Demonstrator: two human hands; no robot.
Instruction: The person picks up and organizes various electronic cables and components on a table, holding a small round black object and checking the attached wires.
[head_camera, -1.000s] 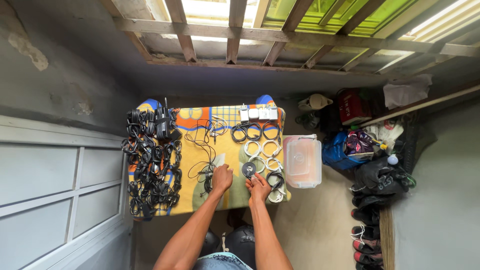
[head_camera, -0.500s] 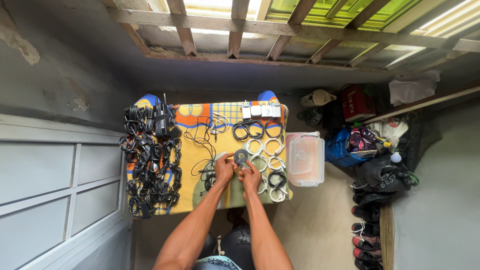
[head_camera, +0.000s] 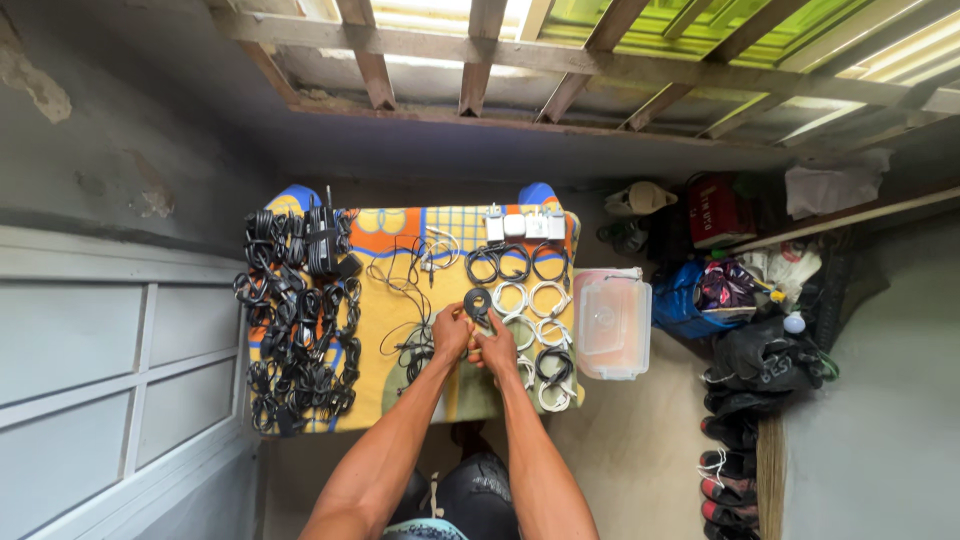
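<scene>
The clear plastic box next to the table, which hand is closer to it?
The right hand. It sits toward the table's right side, with coiled white cables between it and the clear plastic box. The left hand is just beyond it, farther from the box.

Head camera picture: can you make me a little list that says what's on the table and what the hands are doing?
Table cover: bright patterned cloth
Left side: heap of tangled black cables
Right side: rows of coiled cables, white and black
Far edge: small white chargers
Beside table: clear plastic box
Left hand: touching the small black coil
Right hand: close against the left, by the same coil
</scene>
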